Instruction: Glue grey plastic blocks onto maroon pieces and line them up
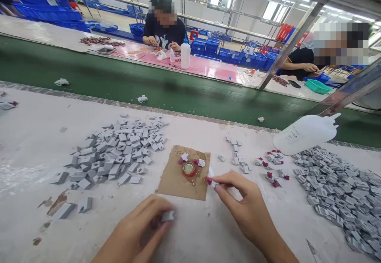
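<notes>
The left hand [143, 224] has thumb and fingers closed on a grey block [168, 216], held just above or on the table [190, 235] near the front edge of a cardboard square [169, 181]; whether the block touches the surface cannot be told. The right hand [245, 203] pinches a small magenta-ended piece [211, 182] between thumb and index finger, at the right edge of the cardboard. On the cardboard sits a red-rimmed bottle cap [189, 169], with two more magenta-and-white pieces [200, 162] just beside it, along its far side. A heap of grey blocks [119, 147] lies to the left; a second heap of grey parts [330, 199] lies to the right, near a white plastic bottle [300, 134] resting tilted on its side. Beyond runs a green belt [104, 76], with two co-workers [166, 24] seated on its far side.
</notes>
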A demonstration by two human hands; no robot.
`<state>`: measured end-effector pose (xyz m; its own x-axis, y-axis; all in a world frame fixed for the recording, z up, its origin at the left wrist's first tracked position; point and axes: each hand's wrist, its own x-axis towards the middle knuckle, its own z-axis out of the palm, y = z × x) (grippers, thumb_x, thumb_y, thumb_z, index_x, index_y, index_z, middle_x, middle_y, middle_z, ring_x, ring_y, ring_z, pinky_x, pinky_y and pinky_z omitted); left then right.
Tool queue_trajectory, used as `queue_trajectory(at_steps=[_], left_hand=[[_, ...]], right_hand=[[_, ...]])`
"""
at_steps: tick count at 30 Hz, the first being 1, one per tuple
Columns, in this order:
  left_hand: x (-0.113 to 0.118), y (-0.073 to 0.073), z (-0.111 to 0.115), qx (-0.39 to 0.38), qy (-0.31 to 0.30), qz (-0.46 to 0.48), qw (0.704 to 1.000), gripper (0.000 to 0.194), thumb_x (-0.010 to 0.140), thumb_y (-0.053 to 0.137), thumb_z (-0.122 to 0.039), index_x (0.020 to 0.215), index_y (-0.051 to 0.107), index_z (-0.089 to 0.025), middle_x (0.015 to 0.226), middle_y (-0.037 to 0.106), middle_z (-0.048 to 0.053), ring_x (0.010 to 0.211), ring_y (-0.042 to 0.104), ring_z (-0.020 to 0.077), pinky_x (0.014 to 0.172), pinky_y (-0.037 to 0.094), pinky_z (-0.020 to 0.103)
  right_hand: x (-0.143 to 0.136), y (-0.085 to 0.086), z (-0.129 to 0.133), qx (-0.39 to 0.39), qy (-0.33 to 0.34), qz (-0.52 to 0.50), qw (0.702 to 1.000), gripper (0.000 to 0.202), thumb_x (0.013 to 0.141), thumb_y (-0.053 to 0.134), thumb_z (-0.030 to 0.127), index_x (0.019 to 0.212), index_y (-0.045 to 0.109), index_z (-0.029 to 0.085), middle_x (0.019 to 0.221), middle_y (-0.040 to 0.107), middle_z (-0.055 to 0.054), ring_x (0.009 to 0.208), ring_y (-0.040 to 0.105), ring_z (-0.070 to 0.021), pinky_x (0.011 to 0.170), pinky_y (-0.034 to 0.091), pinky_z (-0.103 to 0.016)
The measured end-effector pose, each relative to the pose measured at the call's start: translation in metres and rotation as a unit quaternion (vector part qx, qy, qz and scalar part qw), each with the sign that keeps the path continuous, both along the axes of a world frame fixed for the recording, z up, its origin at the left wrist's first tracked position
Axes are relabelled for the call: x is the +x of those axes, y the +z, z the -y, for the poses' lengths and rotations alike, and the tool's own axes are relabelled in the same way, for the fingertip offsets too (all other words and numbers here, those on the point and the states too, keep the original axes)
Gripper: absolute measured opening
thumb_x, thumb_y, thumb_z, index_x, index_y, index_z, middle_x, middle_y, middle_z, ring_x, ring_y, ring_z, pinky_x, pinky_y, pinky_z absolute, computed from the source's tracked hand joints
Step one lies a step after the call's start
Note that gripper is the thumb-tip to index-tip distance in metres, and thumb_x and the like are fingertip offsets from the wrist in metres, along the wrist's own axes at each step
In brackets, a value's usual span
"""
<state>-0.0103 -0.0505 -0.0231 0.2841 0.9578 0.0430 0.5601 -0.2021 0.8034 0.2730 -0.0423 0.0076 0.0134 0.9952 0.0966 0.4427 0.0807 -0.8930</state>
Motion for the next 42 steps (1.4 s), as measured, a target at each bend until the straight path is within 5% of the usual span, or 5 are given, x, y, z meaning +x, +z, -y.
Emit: queue_trajectory(at_steps=[6, 15, 19, 27, 42], left_hand=[[0.024, 0.025, -0.026, -0.072, 0.066, 0.122, 0.988, 0.018, 0.093, 0.074, -0.046, 0.103, 0.078, -0.032, 0.092, 0.083, 0.001, 0.085, 0.080, 0.0240, 0.077, 0.068, 0.030], [0.030, 0.026, -0.039, -0.123, 0.126, 0.232, 0.957, 0.026, 0.082, 0.085, -0.047, 0.099, 0.080, -0.028, 0.092, 0.082, 0.003, 0.089, 0.081, 0.0248, 0.080, 0.068, 0.032], [0.036, 0.032, -0.046, -0.160, 0.101, 0.282, 0.941, 0.030, 0.084, 0.087, -0.048, 0.104, 0.079, -0.027, 0.087, 0.080, 0.002, 0.087, 0.079, 0.0229, 0.078, 0.066, 0.030], [0.057, 0.039, -0.055, -0.205, 0.058, 0.367, 0.905, 0.030, 0.090, 0.087, -0.047, 0.107, 0.080, -0.024, 0.091, 0.082, 0.003, 0.088, 0.075, 0.0190, 0.086, 0.062, 0.029], [0.059, 0.030, -0.058, -0.204, 0.002, 0.326, 0.923, 0.023, 0.094, 0.082, -0.045, 0.107, 0.080, -0.025, 0.101, 0.084, 0.004, 0.096, 0.078, 0.0222, 0.089, 0.062, 0.031]], right_hand=[[-0.036, -0.001, -0.032, 0.064, 0.040, -0.016, 0.997, 0.023, 0.100, 0.066, 0.017, 0.108, 0.086, 0.024, 0.098, 0.085, -0.006, 0.086, 0.078, -0.0227, 0.078, 0.062, -0.034], [-0.040, 0.001, -0.034, 0.060, 0.051, 0.001, 0.997, 0.025, 0.100, 0.064, 0.017, 0.108, 0.087, 0.024, 0.098, 0.084, -0.007, 0.087, 0.078, -0.0233, 0.079, 0.062, -0.036], [-0.037, 0.004, -0.031, -0.005, 0.007, -0.125, 0.992, 0.016, 0.098, 0.074, 0.031, 0.104, 0.088, 0.027, 0.103, 0.086, -0.007, 0.099, 0.081, -0.0263, 0.089, 0.065, -0.039], [-0.035, -0.004, -0.030, -0.098, -0.006, -0.381, 0.919, 0.025, 0.082, 0.097, 0.048, 0.097, 0.090, 0.029, 0.098, 0.088, -0.004, 0.097, 0.083, -0.0245, 0.093, 0.066, -0.035], [-0.030, 0.001, -0.029, -0.077, 0.055, -0.309, 0.946, 0.015, 0.093, 0.089, 0.041, 0.102, 0.091, 0.029, 0.098, 0.082, -0.004, 0.094, 0.080, -0.0202, 0.088, 0.066, -0.030]])
